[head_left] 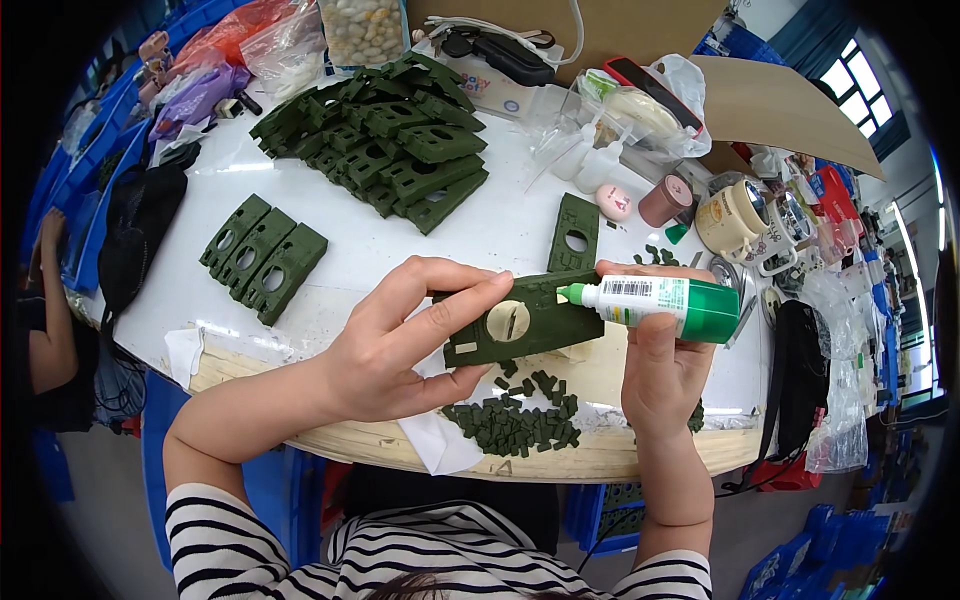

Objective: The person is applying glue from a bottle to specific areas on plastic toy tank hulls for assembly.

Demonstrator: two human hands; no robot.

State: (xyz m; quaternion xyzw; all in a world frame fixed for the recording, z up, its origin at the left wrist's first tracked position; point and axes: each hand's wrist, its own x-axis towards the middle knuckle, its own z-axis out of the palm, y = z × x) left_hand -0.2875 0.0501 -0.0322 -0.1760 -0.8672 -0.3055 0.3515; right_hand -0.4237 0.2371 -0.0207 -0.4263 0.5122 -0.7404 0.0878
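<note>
My left hand point(415, 335) grips a flat dark green plastic part point(560, 330) by its left end, fingers on its upper and lower edges. A round hole in that part shows the pale surface behind it. In my right hand point(665, 375) is a white and green glue bottle point(650, 298), tipped sideways. Its green nozzle points left, at or just over the part's upper right area; whether it touches I cannot tell. Below the part lies a heap of small dark green pieces point(515, 428). Just behind it rests another green part point(574, 218) with a round hole.
A large stack of green parts point(430, 150) stands at the back; several more point(262, 258) lie to the left. Back right are a pink cup point(665, 200), a cream mug point(730, 218) and a red-edged phone point(653, 95). Another person's arm point(50, 330) shows at far left.
</note>
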